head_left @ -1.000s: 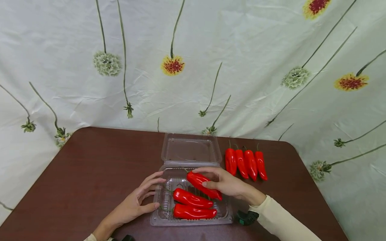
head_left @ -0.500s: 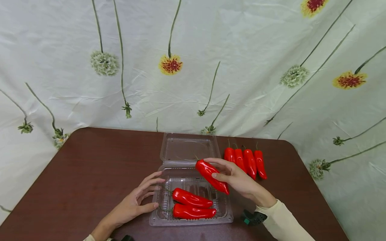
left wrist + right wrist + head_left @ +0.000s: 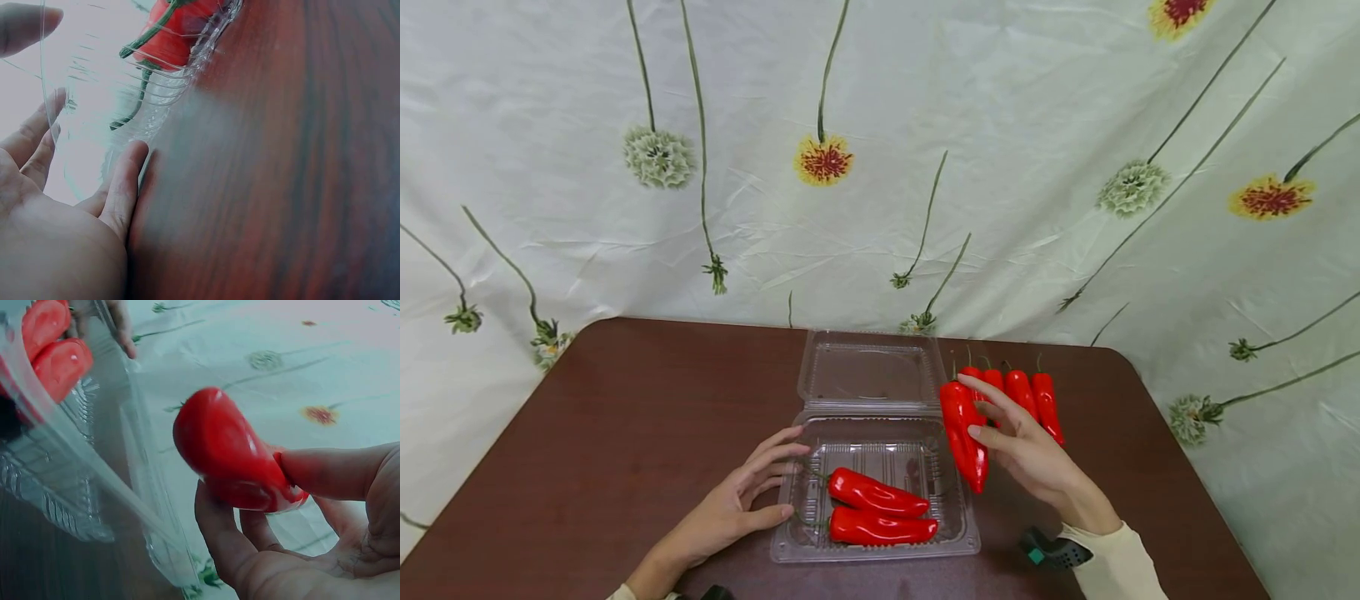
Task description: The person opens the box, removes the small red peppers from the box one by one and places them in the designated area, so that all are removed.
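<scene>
My right hand (image 3: 1026, 442) holds a red chili pepper (image 3: 961, 433) between thumb and fingers, stem end away from me, beside the right rim of a clear plastic container (image 3: 880, 553). In the right wrist view the same pepper (image 3: 228, 450) hangs off the table, pinched. Two more red peppers (image 3: 878, 493) lie side by side in the container's base, stems to the left. My left hand (image 3: 737, 496) rests at the container's left side, fingers spread and fairly straight. The left wrist view has its fingertips (image 3: 128, 162) against the clear wall.
Several red peppers (image 3: 1047, 408) stand in a row on the brown table (image 3: 662, 400) at the back right, partly behind my right hand. The container's clear lid (image 3: 872, 372) lies folded back. A flowered white cloth (image 3: 880, 208) hangs behind the table.
My right hand has lifted the pepper from the container's upper part and carried it right past the rim, turning it more upright in view. The left hand has stayed put.
</scene>
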`<state>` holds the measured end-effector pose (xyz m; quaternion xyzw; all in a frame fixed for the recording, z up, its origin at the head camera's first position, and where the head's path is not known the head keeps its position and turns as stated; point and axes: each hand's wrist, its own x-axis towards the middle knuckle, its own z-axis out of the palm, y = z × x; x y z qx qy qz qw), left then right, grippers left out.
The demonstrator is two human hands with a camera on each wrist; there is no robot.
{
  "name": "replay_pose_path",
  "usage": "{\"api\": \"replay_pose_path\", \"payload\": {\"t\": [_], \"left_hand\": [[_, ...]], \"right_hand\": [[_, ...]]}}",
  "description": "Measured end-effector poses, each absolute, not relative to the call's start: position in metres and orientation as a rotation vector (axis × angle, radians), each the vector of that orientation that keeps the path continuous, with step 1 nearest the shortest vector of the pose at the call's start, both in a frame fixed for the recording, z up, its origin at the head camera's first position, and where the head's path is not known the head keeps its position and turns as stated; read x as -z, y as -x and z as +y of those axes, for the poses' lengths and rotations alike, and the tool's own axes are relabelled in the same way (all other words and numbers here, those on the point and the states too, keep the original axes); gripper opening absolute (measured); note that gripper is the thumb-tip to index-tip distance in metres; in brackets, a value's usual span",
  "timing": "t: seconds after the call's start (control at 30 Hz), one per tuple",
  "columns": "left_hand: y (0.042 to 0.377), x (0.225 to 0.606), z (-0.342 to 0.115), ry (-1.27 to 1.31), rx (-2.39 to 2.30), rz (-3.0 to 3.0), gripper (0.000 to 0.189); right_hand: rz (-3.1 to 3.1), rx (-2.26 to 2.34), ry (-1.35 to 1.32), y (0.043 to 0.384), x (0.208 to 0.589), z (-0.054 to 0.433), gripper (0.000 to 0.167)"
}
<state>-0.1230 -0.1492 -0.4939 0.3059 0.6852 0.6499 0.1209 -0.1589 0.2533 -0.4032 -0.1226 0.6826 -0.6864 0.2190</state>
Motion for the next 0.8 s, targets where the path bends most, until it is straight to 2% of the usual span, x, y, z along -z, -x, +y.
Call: {"api": "replay_pose_path", "payload": {"t": [0.37,0.6,0.8], "left_hand": [[0.124,0.495,-0.149,-0.919,-1.927,1.967,0.064],[0.123,0.494,-0.148,-0.898,-1.918,1.969,0.065],[0.124,0.496,-0.149,-0.897,-1.921,1.966,0.065]], "right_hand": [[1.833,1.969,0.319,0.148,0.407,0.279,0.069],[1.816,1.966,0.419,0.144,0.411,0.293,0.060],[1.945,1.857,0.404,0.145,0.416,0.302,0.056]]}}
